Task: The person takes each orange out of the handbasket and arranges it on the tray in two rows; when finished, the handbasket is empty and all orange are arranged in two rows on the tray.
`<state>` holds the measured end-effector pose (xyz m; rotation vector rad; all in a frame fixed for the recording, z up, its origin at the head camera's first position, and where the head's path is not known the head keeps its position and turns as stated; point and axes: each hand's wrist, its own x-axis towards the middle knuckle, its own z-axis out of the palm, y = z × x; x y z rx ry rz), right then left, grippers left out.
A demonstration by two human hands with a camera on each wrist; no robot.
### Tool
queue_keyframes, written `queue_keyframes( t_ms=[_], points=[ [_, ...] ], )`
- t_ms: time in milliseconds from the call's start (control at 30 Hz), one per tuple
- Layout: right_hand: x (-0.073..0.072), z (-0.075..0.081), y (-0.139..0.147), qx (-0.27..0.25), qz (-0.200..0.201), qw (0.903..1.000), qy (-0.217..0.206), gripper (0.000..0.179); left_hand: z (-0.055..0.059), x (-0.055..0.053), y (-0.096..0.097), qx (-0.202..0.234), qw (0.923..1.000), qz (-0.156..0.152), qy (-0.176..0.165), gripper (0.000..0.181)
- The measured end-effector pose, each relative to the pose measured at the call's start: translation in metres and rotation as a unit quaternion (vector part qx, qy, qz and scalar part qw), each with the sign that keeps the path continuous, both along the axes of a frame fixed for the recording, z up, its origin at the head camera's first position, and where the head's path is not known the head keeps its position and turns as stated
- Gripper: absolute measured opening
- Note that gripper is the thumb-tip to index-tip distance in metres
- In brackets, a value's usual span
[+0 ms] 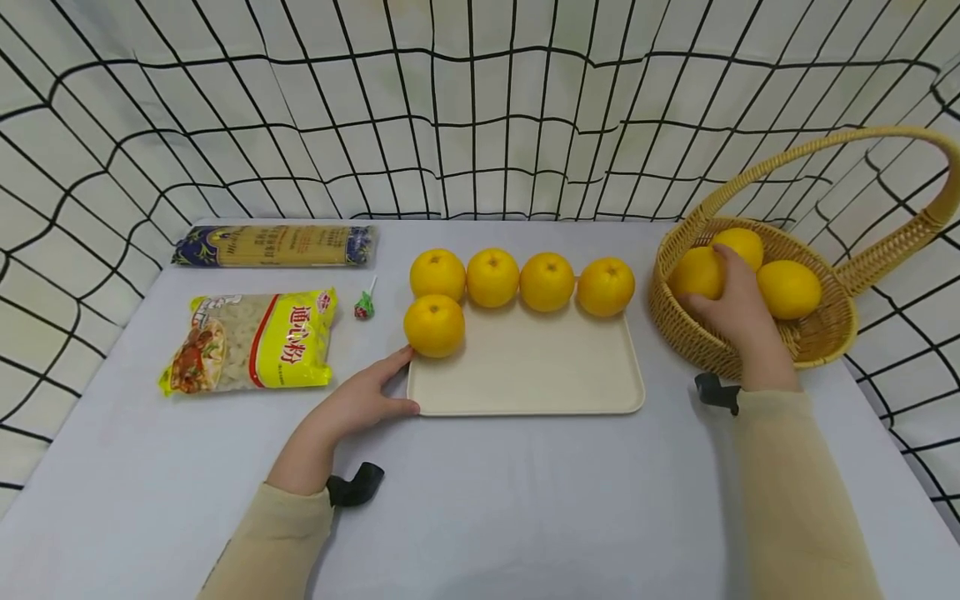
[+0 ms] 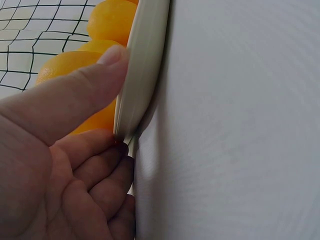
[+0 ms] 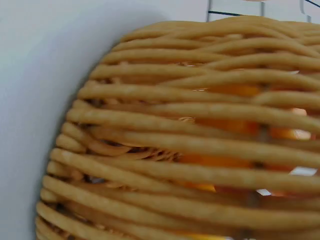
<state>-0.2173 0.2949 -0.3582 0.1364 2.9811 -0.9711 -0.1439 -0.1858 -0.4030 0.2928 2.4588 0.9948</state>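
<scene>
The cream tray (image 1: 528, 375) bears several oranges (image 1: 492, 277) in a row along its back, plus another orange (image 1: 434, 326) at the left in front of that row. My left hand (image 1: 360, 397) holds the tray's front-left corner, thumb and index finger against the rim; the left wrist view shows the thumb (image 2: 80, 95) on the rim and the other fingers curled below. Inside the wicker basket (image 1: 843, 329), my right hand (image 1: 738, 308) grips an orange (image 1: 697, 273) at the left. Two more oranges lie there (image 1: 789, 289). Basket weave (image 3: 165, 110) hides that hand in the right wrist view.
Left of the tray lie a yellow bag of pasta (image 1: 255, 342), a long packet of noodles (image 1: 273, 246) and a small wrapped lollipop (image 1: 364, 305). The basket's tall handle (image 1: 795, 154) arches over its right side. Black wire netting (image 1: 510, 117) borders the white table (image 1: 525, 500).
</scene>
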Motion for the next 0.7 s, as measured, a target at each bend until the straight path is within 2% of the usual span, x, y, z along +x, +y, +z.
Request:
queue_keyframes(
  t_ms=[200,333,533,700],
  points=[
    [0.018,0.013,-0.001,-0.058,-0.048,0.9967,0.030,0.093,-0.003,0.001,-0.001,0.002,1.0000,-0.001,0.004,0.086],
    [0.025,0.016,-0.005,-0.078,-0.068,0.9934,0.050,0.090,-0.005,0.001,-0.002,0.001,1.0000,0.002,0.002,0.087],
    [0.033,0.017,-0.009,-0.105,-0.073,0.9865,0.103,0.082,-0.006,0.000,-0.002,0.006,1.0000,0.003,-0.002,0.087],
    [0.040,0.015,-0.010,-0.140,-0.071,0.9818,0.106,0.086,-0.006,-0.002,-0.002,0.004,1.0000,0.005,-0.002,0.086]
  ],
)
